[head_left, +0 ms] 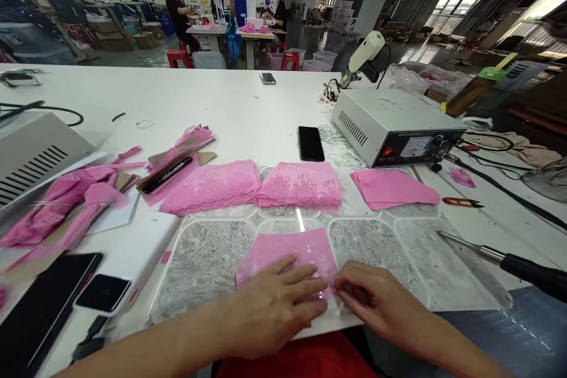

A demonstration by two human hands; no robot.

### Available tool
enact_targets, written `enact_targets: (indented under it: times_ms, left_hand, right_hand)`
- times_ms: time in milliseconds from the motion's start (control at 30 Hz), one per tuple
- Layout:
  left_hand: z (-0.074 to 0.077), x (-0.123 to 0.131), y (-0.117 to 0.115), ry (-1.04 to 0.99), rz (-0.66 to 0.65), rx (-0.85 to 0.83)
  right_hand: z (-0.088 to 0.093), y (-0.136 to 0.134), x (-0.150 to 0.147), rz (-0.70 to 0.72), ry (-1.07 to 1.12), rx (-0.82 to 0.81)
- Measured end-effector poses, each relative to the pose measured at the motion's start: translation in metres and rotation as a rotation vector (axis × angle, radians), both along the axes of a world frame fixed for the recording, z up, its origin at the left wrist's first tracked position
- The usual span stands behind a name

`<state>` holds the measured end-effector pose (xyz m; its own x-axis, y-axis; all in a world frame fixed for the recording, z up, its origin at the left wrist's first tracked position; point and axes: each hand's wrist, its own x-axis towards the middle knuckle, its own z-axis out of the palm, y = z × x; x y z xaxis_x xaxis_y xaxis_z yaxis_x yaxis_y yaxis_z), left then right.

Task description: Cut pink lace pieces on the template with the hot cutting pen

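Note:
A pink fabric piece (287, 247) lies on the grey stone-patterned mat (376, 242) in front of me. My left hand (283, 301) rests flat on it with the fingers spread. At the fabric's right edge, my right hand (367, 289) has its thumb and fingers pinched together on the pink fabric. Just beyond are two stacks of pink lace pieces, a left lace stack (217, 184) and a right lace stack (301, 184). Farther right sits a pile of plain pink pieces (394, 188). A soldering-iron-like tool (491, 255) with a pointed metal tip lies right of my hands.
A grey control box (394, 124) with a dial stands at the right back, a black phone (310, 143) beside it. Orange-handled snips (463, 202) lie right. Pink fabric bundles (66, 195), a white device (133, 254) and another grey box (39, 153) occupy the left. People work at sewing machines beyond.

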<state>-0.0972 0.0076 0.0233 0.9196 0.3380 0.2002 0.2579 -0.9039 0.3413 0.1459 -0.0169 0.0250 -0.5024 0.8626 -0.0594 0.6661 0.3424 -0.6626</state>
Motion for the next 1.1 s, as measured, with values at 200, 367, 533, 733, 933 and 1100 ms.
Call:
enact_targets:
  times_ms: [200, 367, 533, 733, 933, 1100]
  left_hand:
    - [-0.005, 0.004, 0.002, 0.026, 0.003, 0.037]
    - [-0.004, 0.004, 0.002, 0.009, -0.002, 0.04]
    - [-0.003, 0.005, 0.003, 0.015, -0.009, 0.059]
    - [0.003, 0.007, 0.003, 0.054, -0.011, 0.056]
    - [0.003, 0.018, 0.003, 0.074, 0.033, 0.042]
    - [0.001, 0.019, 0.003, 0.063, 0.013, 0.088]
  right_hand:
    - [-0.003, -0.001, 0.004, 0.017, -0.004, -0.006]
    - [0.002, 0.003, 0.005, 0.016, -0.036, -0.063]
    - [0.003, 0.009, 0.009, 0.028, 0.014, -0.087]
    - [0.003, 0.013, 0.012, 0.003, 0.086, -0.149]
    - [0.003, 0.013, 0.01, -0.017, 0.098, -0.199]
    - [0.004, 0.014, 0.01, -0.036, 0.088, -0.221]
